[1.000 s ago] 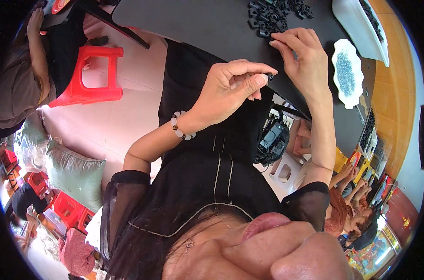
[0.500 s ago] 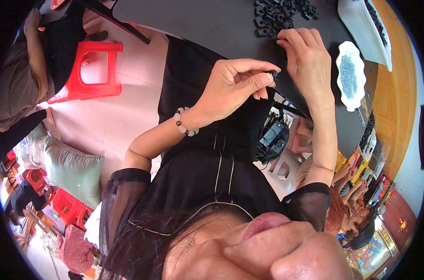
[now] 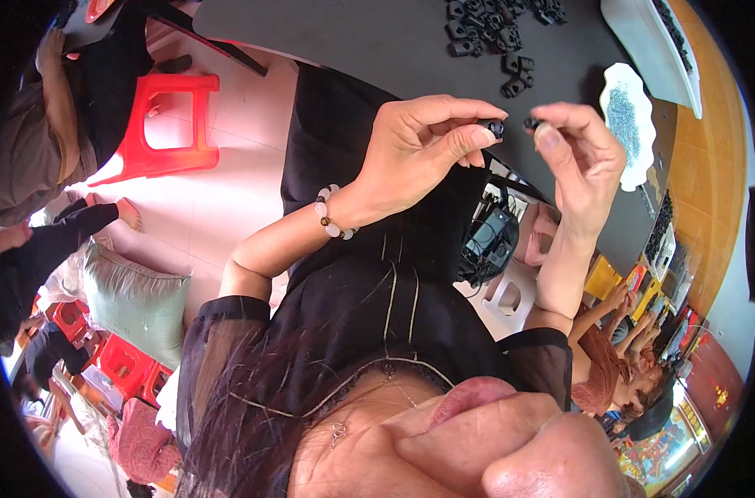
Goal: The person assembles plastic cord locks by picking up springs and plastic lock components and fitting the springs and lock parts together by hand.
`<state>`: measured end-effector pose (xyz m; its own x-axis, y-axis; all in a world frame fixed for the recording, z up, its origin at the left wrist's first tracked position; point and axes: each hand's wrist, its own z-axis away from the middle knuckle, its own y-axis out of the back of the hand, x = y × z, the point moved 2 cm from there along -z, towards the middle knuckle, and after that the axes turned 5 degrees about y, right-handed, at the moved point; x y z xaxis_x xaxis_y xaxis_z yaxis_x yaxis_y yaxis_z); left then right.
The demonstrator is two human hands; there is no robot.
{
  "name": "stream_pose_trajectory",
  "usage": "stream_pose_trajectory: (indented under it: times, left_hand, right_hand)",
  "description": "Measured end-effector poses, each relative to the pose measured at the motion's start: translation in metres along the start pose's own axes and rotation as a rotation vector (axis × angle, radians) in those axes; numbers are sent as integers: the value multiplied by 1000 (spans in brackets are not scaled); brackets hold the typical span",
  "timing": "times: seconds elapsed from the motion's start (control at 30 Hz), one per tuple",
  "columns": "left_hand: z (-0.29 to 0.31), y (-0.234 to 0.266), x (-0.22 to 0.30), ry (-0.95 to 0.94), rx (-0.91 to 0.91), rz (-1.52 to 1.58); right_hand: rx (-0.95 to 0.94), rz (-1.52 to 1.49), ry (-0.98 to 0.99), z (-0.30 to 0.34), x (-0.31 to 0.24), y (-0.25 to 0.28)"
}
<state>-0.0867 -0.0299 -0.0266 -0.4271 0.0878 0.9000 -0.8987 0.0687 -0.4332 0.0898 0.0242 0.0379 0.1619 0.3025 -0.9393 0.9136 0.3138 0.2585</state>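
My left hand (image 3: 415, 158), a beaded bracelet at its wrist, pinches a small black plastic piece (image 3: 495, 129) between thumb and forefinger. Close to it on the right, my right hand (image 3: 586, 162) grips another small black piece (image 3: 532, 123) by the fingertips. A narrow gap separates the two pieces. Just beyond my hands, a heap of small black plastic parts with holes (image 3: 481, 29) lies on the dark table (image 3: 336, 37), and several more (image 3: 517, 75) sit at its near side. To the right stands a white scalloped dish (image 3: 641, 170) holding tiny grey bits too small to make out.
A white tray (image 3: 643, 41) of black parts is at the far right. Under the table hangs a dark tangle of cables with a box-shaped device (image 3: 492, 236). On the left are a red stool (image 3: 201, 124), a stuffed sack (image 3: 136, 303) and a seated person (image 3: 29, 158). More people are at the right.
My right hand has drawn back from the heap toward my left hand, now with a small black piece. Several parts show where it was. My left hand keeps its piece.
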Motion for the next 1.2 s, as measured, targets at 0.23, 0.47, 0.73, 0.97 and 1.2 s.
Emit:
stream_pose_trajectory:
  times: [0.23, 0.47, 0.73, 0.97, 1.2]
  left_hand:
    - [0, -10, -4, -150, -55, -110]
    - [2, -19, -3, -219, -31, -222]
    - [1, -20, -12, -255, -97, -300]
    - [-2, -20, -18, -191, -92, -240]
    - [-3, -20, -19, -231, -78, -289]
  right_hand:
    - [-71, -290, -79, 24, 12, 5]
    - [-78, -305, -178, 28, 12, 10]
    - [-158, -348, -137, 29, 16, 20]
    - [-147, -320, -133, 31, 18, 23]
    - [-160, -300, -187, 30, 25, 21]
